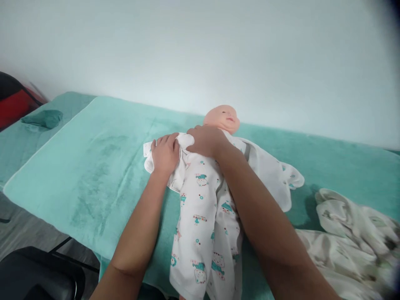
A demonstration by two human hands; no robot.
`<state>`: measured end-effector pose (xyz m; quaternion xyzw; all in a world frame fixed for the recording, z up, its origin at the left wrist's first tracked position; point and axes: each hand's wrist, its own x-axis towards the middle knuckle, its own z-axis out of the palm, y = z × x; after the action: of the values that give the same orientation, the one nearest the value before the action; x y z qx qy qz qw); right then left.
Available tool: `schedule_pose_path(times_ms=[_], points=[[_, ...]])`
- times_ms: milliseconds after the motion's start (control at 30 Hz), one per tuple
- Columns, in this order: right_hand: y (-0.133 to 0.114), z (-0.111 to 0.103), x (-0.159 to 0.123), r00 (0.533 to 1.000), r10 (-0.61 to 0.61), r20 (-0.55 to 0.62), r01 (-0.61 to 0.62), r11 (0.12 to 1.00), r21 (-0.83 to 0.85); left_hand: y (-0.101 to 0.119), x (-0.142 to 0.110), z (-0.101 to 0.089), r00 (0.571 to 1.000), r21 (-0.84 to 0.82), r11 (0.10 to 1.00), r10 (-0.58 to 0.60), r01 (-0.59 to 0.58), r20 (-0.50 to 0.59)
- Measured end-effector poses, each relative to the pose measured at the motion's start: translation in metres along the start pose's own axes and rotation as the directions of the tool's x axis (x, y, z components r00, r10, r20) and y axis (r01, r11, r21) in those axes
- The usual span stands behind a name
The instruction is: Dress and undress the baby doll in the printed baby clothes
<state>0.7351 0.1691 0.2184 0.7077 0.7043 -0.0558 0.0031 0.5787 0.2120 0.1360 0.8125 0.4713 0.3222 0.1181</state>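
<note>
A baby doll lies on its back, its bare head toward the wall. White printed trousers cover its legs, and a white baby shirt is spread beneath and around its upper body. My left hand is closed over the shirt's sleeve on the left, fingers bent onto the cloth. At the doll's chest and shoulder, my right hand grips the shirt between thumb and fingers. The doll's arm on the left is hidden by cloth and hands. On the right, the other sleeve lies stretched out.
A green towelling cover lies over the bed, against a white wall. Crumpled pale patterned cloth sits at the right. A face hole shows at the far left. Below stands a black chair; something red is behind.
</note>
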Motion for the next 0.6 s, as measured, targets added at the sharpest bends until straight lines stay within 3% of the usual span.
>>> schedule_pose_path(times_ms=[367,600], points=[[0.021,-0.021,-0.026,0.997,0.066,-0.05,-0.059,0.99,0.127,0.003,-0.002,-0.005,0.995,-0.059,0.998,-0.003,-0.003,-0.104],[0.038,-0.034,-0.047,0.979,0.144,-0.145,-0.111,0.97,0.216,-0.002,-0.003,-0.004,0.99,-0.232,0.971,-0.084,0.056,-0.11]])
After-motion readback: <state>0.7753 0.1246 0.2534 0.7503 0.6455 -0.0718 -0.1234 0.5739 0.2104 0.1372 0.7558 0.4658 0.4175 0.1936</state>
